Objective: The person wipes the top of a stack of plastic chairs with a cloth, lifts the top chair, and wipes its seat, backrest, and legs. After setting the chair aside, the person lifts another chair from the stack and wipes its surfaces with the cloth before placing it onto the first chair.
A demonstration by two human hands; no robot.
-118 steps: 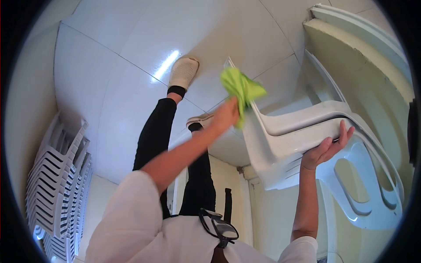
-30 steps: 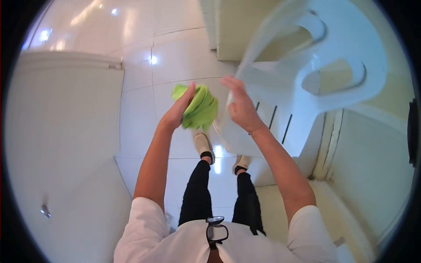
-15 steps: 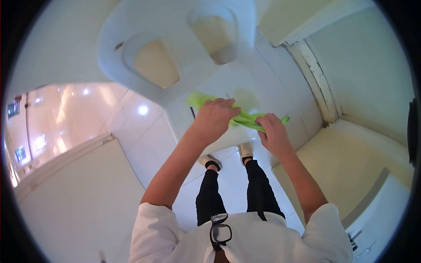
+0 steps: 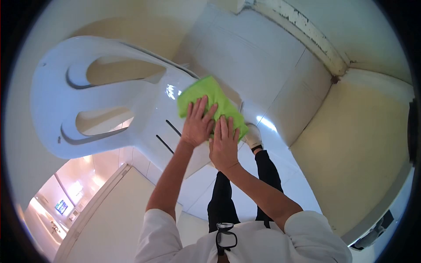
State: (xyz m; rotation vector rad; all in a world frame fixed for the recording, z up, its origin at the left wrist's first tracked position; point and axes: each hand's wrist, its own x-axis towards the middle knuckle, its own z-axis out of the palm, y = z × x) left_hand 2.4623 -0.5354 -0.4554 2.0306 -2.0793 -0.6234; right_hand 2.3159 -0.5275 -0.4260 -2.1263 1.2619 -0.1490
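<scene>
A green cloth (image 4: 219, 103) lies spread, folded into a rectangle, across the seat of a white plastic chair (image 4: 144, 103). My left hand (image 4: 199, 125) presses on the cloth's near left part with its fingers spread. Beside it, my right hand (image 4: 225, 147) rests on the cloth's lower edge, fingers stretched forward and slightly apart. Neither hand is wrapped round anything. The chair's back, with two long openings, points to the left, and two dark slots show in the seat left of my left hand.
Pale floor tiles (image 4: 254, 57) lie beyond the chair. A cream wall or panel (image 4: 351, 149) stands at the right, and a white door-like panel (image 4: 118, 219) at the lower left. My shoe (image 4: 253, 136) is close to the seat. Glasses (image 4: 226, 239) hang from my shirt.
The bunched cloth is now spread flat on the seat, and both hands have gone from gripping it to lying on it. The chair appears turned, its back now to the left.
</scene>
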